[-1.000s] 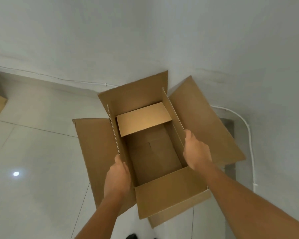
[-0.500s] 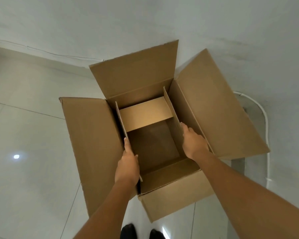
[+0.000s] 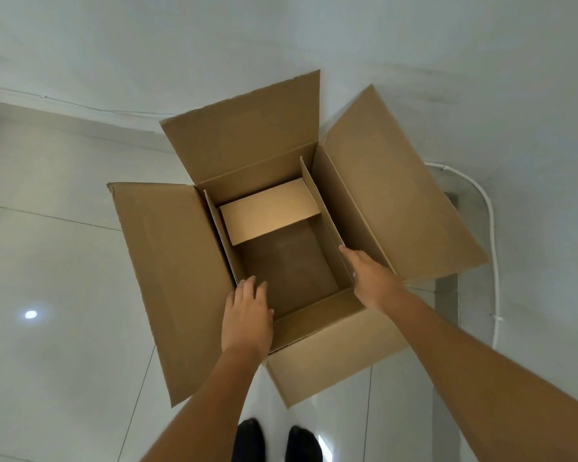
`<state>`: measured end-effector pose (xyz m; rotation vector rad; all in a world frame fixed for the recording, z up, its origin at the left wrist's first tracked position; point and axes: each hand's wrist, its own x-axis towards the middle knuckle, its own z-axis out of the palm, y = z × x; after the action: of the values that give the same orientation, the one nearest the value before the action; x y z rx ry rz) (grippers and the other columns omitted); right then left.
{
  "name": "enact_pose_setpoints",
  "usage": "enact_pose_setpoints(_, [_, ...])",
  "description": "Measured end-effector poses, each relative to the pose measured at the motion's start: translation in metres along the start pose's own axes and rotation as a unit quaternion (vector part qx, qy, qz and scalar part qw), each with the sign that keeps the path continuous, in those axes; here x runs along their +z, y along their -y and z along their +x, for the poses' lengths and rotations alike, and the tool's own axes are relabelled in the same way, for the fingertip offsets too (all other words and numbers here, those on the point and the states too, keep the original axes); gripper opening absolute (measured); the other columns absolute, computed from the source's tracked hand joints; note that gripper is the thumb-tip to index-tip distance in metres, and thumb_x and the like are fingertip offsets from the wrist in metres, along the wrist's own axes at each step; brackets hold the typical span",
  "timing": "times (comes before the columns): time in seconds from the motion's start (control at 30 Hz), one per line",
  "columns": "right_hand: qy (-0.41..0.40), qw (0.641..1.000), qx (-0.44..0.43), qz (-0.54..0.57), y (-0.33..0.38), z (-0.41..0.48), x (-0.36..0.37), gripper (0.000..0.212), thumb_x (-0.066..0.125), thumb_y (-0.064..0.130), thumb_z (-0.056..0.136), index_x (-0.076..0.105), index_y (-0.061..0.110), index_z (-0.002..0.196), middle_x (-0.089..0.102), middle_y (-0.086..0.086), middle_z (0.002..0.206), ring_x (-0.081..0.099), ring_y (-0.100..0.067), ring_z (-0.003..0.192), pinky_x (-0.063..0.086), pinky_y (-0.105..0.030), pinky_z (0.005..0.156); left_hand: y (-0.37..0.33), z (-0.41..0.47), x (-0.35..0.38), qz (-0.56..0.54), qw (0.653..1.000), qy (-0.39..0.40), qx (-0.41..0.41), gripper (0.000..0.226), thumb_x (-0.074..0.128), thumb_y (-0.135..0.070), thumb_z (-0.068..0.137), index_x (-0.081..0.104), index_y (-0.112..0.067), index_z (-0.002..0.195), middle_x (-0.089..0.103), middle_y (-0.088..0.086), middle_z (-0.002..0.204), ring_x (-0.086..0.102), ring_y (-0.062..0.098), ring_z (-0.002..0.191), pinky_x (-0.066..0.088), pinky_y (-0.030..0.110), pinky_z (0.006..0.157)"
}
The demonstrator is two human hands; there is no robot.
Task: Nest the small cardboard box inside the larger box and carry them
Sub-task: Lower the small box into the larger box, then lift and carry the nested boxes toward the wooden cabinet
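The larger cardboard box stands on the floor below me with all of its flaps spread outward. Inside it sits the small cardboard box, open at the top, its upright side flaps close to the larger box's walls and its far flap folded inward. My left hand hovers palm down over the small box's near-left corner, fingers slightly apart and holding nothing. My right hand lies with straight fingers against the small box's right flap, without a visible grip.
White floor tiles surround the box, and a white wall rises just behind it. A white cable runs down the wall at the right. My black-socked feet stand just in front of the box.
The small box has gone down from above the larger box to sit inside it. Both hands have let go of its side walls; my left hand has pulled back toward the near corner.
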<state>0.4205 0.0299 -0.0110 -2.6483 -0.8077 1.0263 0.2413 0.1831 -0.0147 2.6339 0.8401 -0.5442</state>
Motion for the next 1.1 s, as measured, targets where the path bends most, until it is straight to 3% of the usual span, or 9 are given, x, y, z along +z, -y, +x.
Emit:
enact_pose_setpoints(0.1, [0.027, 0.999, -0.011, -0.023, -0.014, -0.016, 0.013, 0.069, 0.047, 0.004, 0.089, 0.019, 0.031, 0.146, 0.019, 0.000, 0.156, 0.052, -0.026, 0.114, 0.049, -0.038, 0.088, -0.007, -0.012, 0.014, 0.058, 0.996, 0.027, 0.057, 0.055, 0.032, -0.042, 0.101, 0.024, -0.019, 0.150, 0.018, 0.003, 0.161, 0.009, 0.022, 0.150, 0.009, 0.042, 0.123])
enact_pose_setpoints(0.27, [0.078, 0.990, -0.014, -0.119, -0.034, -0.034, 0.033, 0.066, 0.060, 0.018, 0.083, 0.033, 0.033, 0.141, 0.021, -0.008, 0.155, 0.034, -0.030, 0.131, 0.034, -0.040, 0.107, -0.021, -0.021, 0.039, 0.052, 0.988, 0.105, 0.102, 0.059, 0.025, -0.043, 0.102, 0.014, -0.016, 0.152, 0.015, 0.002, 0.162, 0.005, 0.019, 0.150, 0.000, 0.040, 0.123])
enact_pose_setpoints(0.37, [0.055, 0.987, -0.029, -0.148, -0.037, -0.037, 0.040, 0.061, 0.063, 0.026, 0.084, 0.037, 0.036, 0.139, 0.018, -0.009, 0.156, 0.024, -0.032, 0.137, 0.022, -0.041, 0.113, -0.029, -0.023, 0.051, 0.035, 0.982, 0.151, 0.106, 0.055, 0.031, -0.036, 0.102, 0.020, -0.013, 0.151, 0.027, 0.006, 0.158, 0.022, 0.022, 0.146, 0.015, 0.036, 0.122])
enact_pose_setpoints(0.47, [-0.011, 0.989, -0.046, -0.138, -0.040, -0.036, 0.048, 0.055, 0.062, 0.030, 0.086, 0.041, 0.037, 0.136, 0.004, -0.008, 0.158, 0.015, -0.030, 0.141, 0.018, -0.041, 0.115, -0.034, -0.024, 0.056, 0.004, 0.986, 0.153, 0.061, 0.044, 0.040, -0.028, 0.101, 0.035, -0.014, 0.142, 0.047, 0.007, 0.142, 0.051, 0.027, 0.125, 0.046, 0.037, 0.100])
enact_pose_setpoints(0.67, [-0.079, 0.973, -0.097, -0.192, -0.039, -0.031, 0.060, 0.046, 0.053, 0.034, 0.092, 0.041, 0.035, 0.137, -0.017, -0.010, 0.157, -0.015, -0.026, 0.143, -0.003, -0.042, 0.115, -0.034, -0.021, 0.058, 0.037, 0.990, 0.132, 0.045, 0.027, 0.051, -0.007, 0.096, 0.049, -0.009, 0.123, 0.062, 0.009, 0.123, 0.063, 0.028, 0.108, 0.054, 0.035, 0.084])
enact_pose_setpoints(0.9, [-0.022, 0.980, -0.128, -0.153, -0.010, -0.029, 0.072, 0.039, 0.049, 0.027, 0.095, 0.048, 0.030, 0.133, -0.031, -0.001, 0.150, -0.010, -0.025, 0.144, -0.002, -0.039, 0.116, 0.003, -0.024, 0.051, 0.052, 0.992, 0.112, 0.031, 0.041, 0.050, 0.006, 0.088, 0.050, -0.011, 0.126, 0.061, 0.008, 0.124, 0.060, 0.026, 0.110, 0.052, 0.034, 0.088])
enact_pose_setpoints(1.1, [0.008, 0.992, -0.100, -0.080, 0.035, -0.031, 0.103, 0.041, 0.050, 0.025, 0.095, 0.044, 0.034, 0.135, -0.028, 0.011, 0.153, 0.006, -0.033, 0.144, 0.023, -0.045, 0.113, 0.062, -0.019, 0.042, 0.056, 0.994, 0.086, 0.040, 0.045, 0.046, 0.007, 0.089, 0.049, -0.014, 0.129, 0.056, 0.006, 0.132, 0.054, 0.023, 0.119, 0.049, 0.032, 0.095])
